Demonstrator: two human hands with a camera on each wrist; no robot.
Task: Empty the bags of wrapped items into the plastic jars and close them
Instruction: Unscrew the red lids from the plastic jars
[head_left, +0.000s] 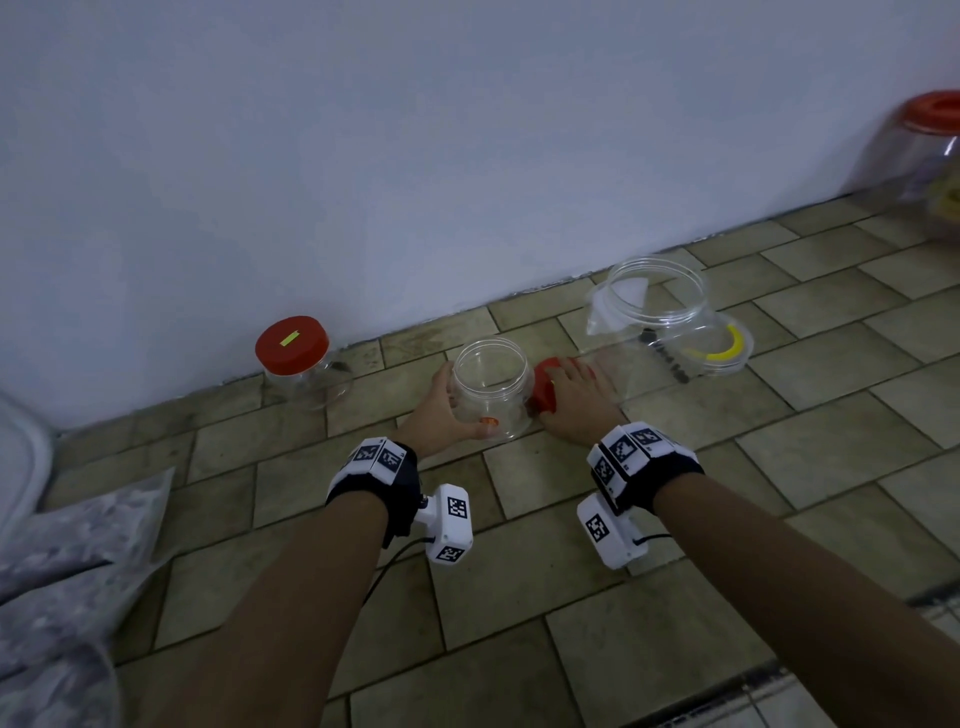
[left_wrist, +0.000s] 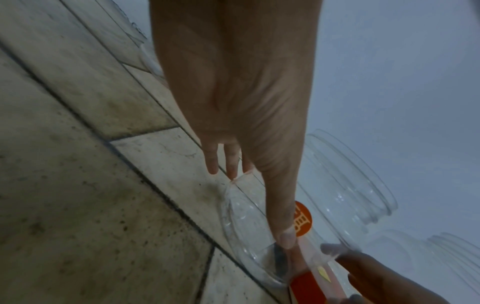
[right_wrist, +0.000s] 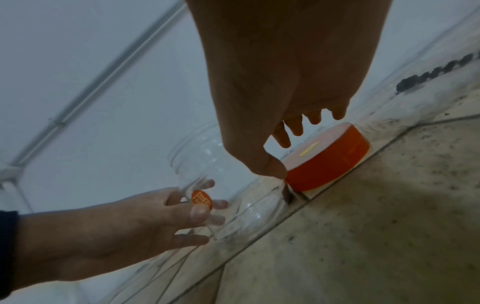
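Note:
A small clear plastic jar (head_left: 491, 387) stands open and empty on the tiled floor near the wall. My left hand (head_left: 451, 408) grips its side, thumb in front beside an orange sticker (right_wrist: 201, 199) and fingers round the back. Just right of it a red lid (head_left: 543, 389) lies flat on the floor. My right hand (head_left: 570, 388) covers it, thumb against its rim (right_wrist: 280, 170) and fingers curled over the top. A translucent bag of wrapped items (head_left: 78, 561) lies at the lower left, away from both hands.
A closed small jar with a red lid (head_left: 293, 358) stands by the wall to the left. A large open clear jar (head_left: 657, 306) and a clear lid with a yellow ring (head_left: 719, 348) sit to the right. Another big red-lidded jar (head_left: 924, 156) stands far right.

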